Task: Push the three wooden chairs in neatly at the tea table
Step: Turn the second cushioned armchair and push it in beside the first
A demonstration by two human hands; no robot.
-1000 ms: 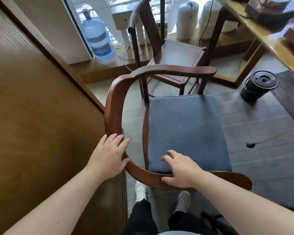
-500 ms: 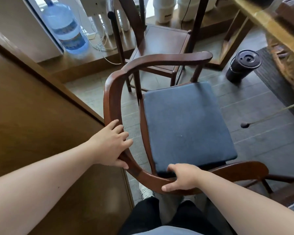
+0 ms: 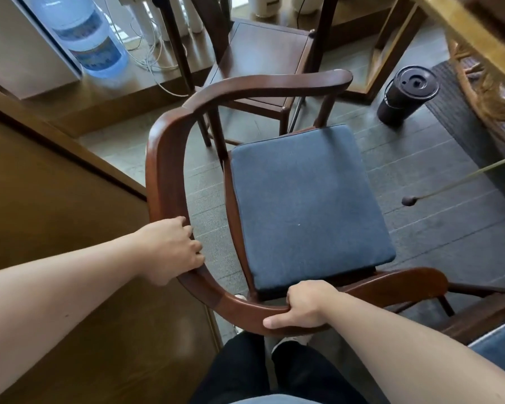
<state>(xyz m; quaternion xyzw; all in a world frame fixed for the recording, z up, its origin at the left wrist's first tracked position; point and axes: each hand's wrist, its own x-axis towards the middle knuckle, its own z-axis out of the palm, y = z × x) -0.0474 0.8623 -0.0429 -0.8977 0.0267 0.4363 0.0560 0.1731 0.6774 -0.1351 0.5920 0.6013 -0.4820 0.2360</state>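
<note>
Chairs were counted as three in the head view. One round-backed armchair (image 3: 169,158) with a blue seat cushion (image 3: 306,205) stood directly in front of the person, on the grey floor between a wooden cabinet (image 3: 56,199) on the left and the tea table (image 3: 475,36) at the upper right, well apart from the table edge. A second chair (image 3: 263,53), with a bare wooden seat, was seen just beyond it. Of a third chair (image 3: 484,313), only a corner with a blue cushion was visible at the lower right.

The curved back rail of the armchair was gripped by both hands. The left hand (image 3: 172,252) was closed over the left bend of the rail, fingers curled inward. The right hand (image 3: 303,307) was wrapped around the rear of the rail, thumb underneath.

One large water bottle (image 3: 91,36) was seen at the upper left; its blue label was too blurred to be read. One black lidded cup (image 3: 405,94) stood on the floor near the table.
</note>
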